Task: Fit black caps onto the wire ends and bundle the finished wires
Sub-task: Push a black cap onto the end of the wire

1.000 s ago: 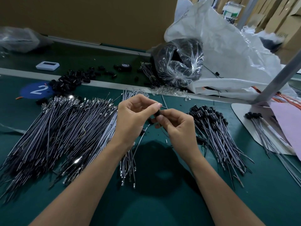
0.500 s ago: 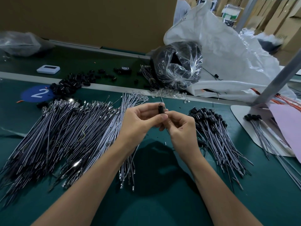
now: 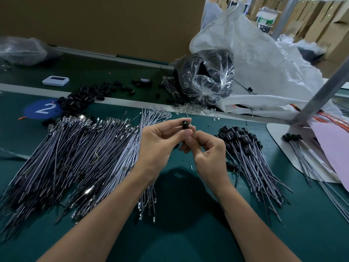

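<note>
Two-handed, pinches cap (image 3: pixel 184 124) in left hand (image 3: pixel 158 143), curls right hand (image 3: pixel 208 151) just beneath, its hold unclear, capped wires (image 3: pixel 245 148) at 3 o'clock.

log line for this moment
left hand: pinches cap | right hand: pinches cap base | capped wires: right pile | bare wires: left pile

Hands: two – left hand (image 3: pixel 158 146), right hand (image 3: pixel 207 150). Black cap (image 3: pixel 184 124) held: one. Wire heaps: three – uncapped pile (image 3: pixel 75 154) left of black cap, capped pile (image 3: pixel 245 148) right, small capped bunch (image 3: pixel 296 146) farther right. Loose-cap heap (image 3: pixel 83 97): one. Clear bag (image 3: pixel 205 76): one.
</note>
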The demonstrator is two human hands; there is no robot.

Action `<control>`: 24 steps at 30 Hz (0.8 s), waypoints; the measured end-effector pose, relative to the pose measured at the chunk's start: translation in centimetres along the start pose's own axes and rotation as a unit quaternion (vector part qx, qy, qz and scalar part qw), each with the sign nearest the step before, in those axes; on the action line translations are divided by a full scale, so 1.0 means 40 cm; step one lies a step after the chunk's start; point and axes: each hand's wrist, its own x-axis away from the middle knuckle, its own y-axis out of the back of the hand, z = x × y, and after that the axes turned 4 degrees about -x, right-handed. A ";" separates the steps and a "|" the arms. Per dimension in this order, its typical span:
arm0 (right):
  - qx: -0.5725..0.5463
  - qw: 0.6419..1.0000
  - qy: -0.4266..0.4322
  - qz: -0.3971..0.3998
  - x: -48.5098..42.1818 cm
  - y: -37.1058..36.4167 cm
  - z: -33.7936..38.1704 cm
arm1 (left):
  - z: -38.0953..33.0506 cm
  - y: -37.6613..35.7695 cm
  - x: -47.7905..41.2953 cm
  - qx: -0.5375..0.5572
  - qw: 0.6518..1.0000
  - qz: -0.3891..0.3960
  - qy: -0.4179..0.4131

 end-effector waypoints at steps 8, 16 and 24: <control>-0.006 1.000 -0.002 -0.021 -0.002 0.001 -0.006 | 0.010 -0.003 0.002 -0.015 0.998 0.004 0.062; 0.018 0.999 0.023 -0.020 0.005 -0.004 -0.008 | 0.015 -0.022 0.011 0.026 0.997 -0.046 0.052; 0.088 0.993 0.053 -0.066 0.015 -0.027 -0.005 | 0.004 -0.021 0.016 0.023 0.997 -0.047 0.051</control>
